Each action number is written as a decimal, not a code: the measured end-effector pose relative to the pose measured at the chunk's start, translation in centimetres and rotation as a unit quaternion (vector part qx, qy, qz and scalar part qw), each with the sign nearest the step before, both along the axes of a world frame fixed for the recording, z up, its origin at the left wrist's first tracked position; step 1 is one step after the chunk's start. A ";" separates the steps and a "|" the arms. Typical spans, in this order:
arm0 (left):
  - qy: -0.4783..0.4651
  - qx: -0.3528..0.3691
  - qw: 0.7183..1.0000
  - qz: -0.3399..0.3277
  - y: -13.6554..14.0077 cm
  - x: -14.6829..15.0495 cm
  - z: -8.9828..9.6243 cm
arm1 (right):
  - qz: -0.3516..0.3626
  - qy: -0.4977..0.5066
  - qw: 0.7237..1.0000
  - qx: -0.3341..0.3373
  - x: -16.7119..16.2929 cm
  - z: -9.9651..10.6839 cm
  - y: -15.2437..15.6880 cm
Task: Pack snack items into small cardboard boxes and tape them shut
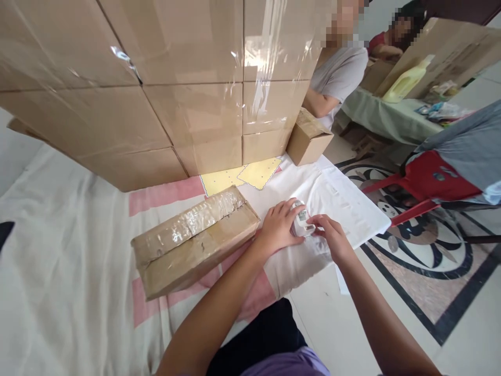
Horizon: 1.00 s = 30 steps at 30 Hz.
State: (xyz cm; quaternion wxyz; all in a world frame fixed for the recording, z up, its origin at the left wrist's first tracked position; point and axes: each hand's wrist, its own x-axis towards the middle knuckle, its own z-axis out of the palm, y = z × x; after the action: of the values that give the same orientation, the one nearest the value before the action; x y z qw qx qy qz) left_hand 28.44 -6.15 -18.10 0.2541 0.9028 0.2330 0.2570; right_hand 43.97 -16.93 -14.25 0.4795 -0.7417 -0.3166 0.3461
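Note:
A small white device or box with a greyish patch on top rests on the white-covered part of the table; its exact kind is too small to tell. My left hand is wrapped round its left side, thumb along the near edge and fingers over the far side. From the right, my right hand presses its fingertips together at the thing's right edge; what they pinch, if anything, is hidden. A long taped cardboard box lies just left of my left hand.
Large taped cardboard boxes are stacked behind. A smaller carton and yellow patterned sheets lie at the back. One person sits beyond the stack, another farther off. A red chair stands right, near a table with a yellow bottle.

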 end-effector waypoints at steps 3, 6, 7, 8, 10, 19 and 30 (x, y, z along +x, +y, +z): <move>-0.011 -0.007 1.000 0.000 -0.2 -0.2 0.1 | 0.001 0.008 1.000 -0.027 0.3 0.1 0.7; -0.010 -0.011 1.000 -0.009 -0.1 -0.2 0.2 | 0.013 -0.007 0.999 -0.043 0.4 0.2 1.5; -0.010 -0.012 1.000 -0.012 0.0 -0.2 0.1 | 0.018 -0.007 0.999 -0.047 0.4 0.3 1.7; -0.009 -0.015 1.000 -0.013 0.1 -0.2 0.1 | 0.020 -0.007 0.998 -0.051 0.5 0.4 1.8; -0.010 -0.022 1.000 -0.014 0.3 -0.2 0.0 | 0.020 -0.011 0.999 -0.048 0.6 0.7 1.8; -0.022 -0.017 1.000 -0.006 -0.1 -0.1 -0.4 | -0.015 -0.045 0.997 -0.062 -0.7 0.5 -2.2; -0.038 -0.015 0.999 -0.019 -0.2 -0.1 -0.7 | 0.021 -0.049 0.994 -0.091 -1.0 -1.5 -3.1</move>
State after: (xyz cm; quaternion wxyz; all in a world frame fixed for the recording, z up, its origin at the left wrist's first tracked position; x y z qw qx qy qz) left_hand 28.34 -6.38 -18.82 0.2814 0.8926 0.2101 0.2827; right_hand 43.01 -20.00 -15.76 0.3866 -0.7915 -0.3224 0.3466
